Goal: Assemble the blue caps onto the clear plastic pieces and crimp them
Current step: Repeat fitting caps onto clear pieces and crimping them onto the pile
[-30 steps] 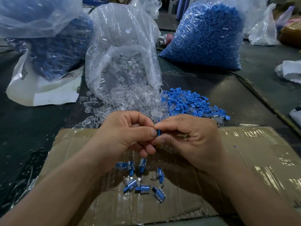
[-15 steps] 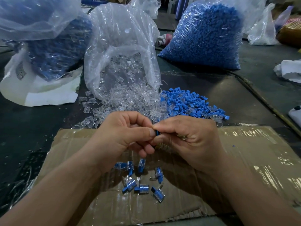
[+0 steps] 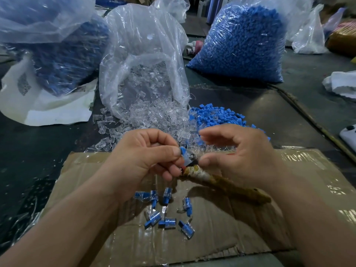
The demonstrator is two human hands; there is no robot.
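My left hand (image 3: pixel 146 157) pinches a clear plastic piece with a blue cap (image 3: pixel 184 155) between thumb and fingers, above the cardboard. My right hand (image 3: pixel 242 158) is just to its right, index finger and thumb spread, with a tape-wrapped crimping tool (image 3: pixel 221 183) running under the palm. The tool's metal head touches the capped piece. Behind the hands lie a loose pile of clear pieces (image 3: pixel 154 120) and a pile of blue caps (image 3: pixel 215 115). Several assembled capped pieces (image 3: pixel 165 212) lie on the cardboard below my hands.
A taped cardboard sheet (image 3: pixel 260 228) covers the dark table. An open bag of clear pieces (image 3: pixel 144 54) stands behind, with a full bag of blue caps (image 3: pixel 240 41) at the right and another bag (image 3: pixel 57 54) at the left. A white object (image 3: pixel 344 85) lies at the far right.
My right hand's fingers have spread and drawn back from the left hand, which uncovers the crimping tool and the capped piece. My left hand still pinches the piece.
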